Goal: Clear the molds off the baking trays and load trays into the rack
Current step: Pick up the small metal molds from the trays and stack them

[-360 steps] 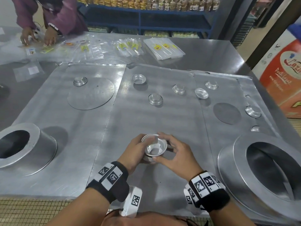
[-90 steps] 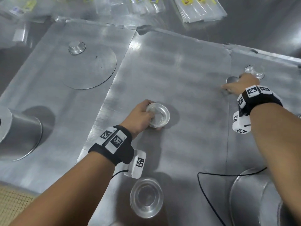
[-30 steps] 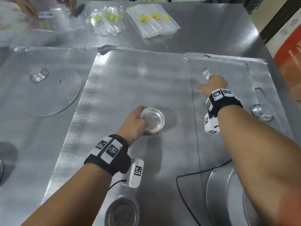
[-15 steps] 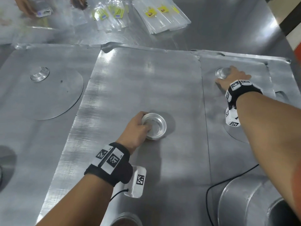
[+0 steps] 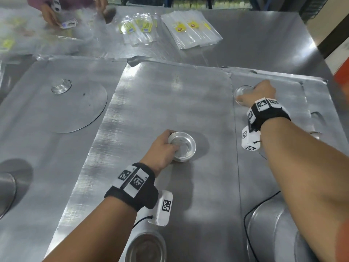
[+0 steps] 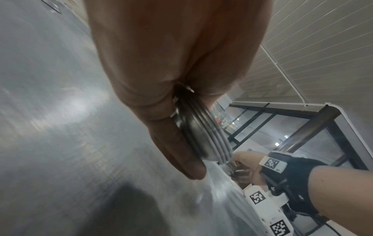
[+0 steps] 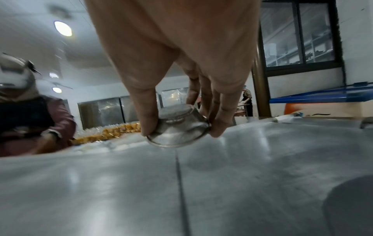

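Note:
My left hand (image 5: 170, 143) grips a nested stack of small round aluminium molds (image 5: 182, 146) on the middle baking tray (image 5: 170, 95). The left wrist view shows the stack (image 6: 199, 135) held between thumb and fingers. My right hand (image 5: 245, 95) reaches far out over the right tray (image 5: 287, 89) and pinches a single upside-down mold (image 5: 241, 90). In the right wrist view this mold (image 7: 179, 127) sits tilted between thumb and fingers (image 7: 218, 126), its rim close to the tray.
One mold (image 5: 61, 86) rests on a flat disc (image 5: 75, 108) on the left tray. A larger round pan (image 5: 145, 246) lies near the front edge, and a big ring pan (image 5: 273, 233) with a black cable stands front right. Plastic packets (image 5: 190, 33) and another person's hands (image 5: 49, 16) are at the far side.
My right hand has closed thumb and fingers round the far mold and tilted it. The left hand still holds the stack in place. The loose molds seen earlier on the middle tray are gone.

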`<state>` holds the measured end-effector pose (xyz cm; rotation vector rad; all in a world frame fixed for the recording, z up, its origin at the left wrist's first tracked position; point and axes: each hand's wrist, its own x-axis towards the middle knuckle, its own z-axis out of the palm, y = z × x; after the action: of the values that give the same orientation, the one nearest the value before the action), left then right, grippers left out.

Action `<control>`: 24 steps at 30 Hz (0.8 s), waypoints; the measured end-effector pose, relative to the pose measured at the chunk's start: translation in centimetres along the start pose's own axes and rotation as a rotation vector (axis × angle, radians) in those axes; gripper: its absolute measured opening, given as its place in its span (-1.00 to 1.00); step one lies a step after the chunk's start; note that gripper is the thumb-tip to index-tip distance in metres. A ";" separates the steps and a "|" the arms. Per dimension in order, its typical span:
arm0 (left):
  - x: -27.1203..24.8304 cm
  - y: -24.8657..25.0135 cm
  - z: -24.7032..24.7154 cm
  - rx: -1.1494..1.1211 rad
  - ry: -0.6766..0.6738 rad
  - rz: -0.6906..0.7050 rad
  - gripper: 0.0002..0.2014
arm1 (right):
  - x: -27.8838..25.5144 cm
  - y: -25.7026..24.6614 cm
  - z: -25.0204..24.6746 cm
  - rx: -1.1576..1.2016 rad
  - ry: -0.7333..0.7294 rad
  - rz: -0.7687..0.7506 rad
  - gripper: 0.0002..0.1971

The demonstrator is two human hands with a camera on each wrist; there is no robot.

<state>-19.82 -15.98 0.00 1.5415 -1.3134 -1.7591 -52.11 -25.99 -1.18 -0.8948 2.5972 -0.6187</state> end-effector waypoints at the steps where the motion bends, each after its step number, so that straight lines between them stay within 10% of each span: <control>1: -0.3 0.0 0.1 -0.027 -0.006 -0.010 -0.69 | -1.2 -0.6 -0.2 0.043 -0.010 -0.034 -0.18; 16: -6.8 -1.0 -0.3 -0.351 0.044 -0.065 -0.67 | -23.5 -1.2 -3.3 0.569 -0.222 -0.472 -0.35; 24: -9.0 -0.7 0.1 -0.305 -0.150 -0.012 -0.40 | -28.5 2.5 -3.6 0.605 -0.320 -0.604 -0.38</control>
<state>-17.32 -8.21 3.86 1.2732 -1.0421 -2.0073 -33.52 -4.96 5.17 -1.4054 1.6795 -1.2103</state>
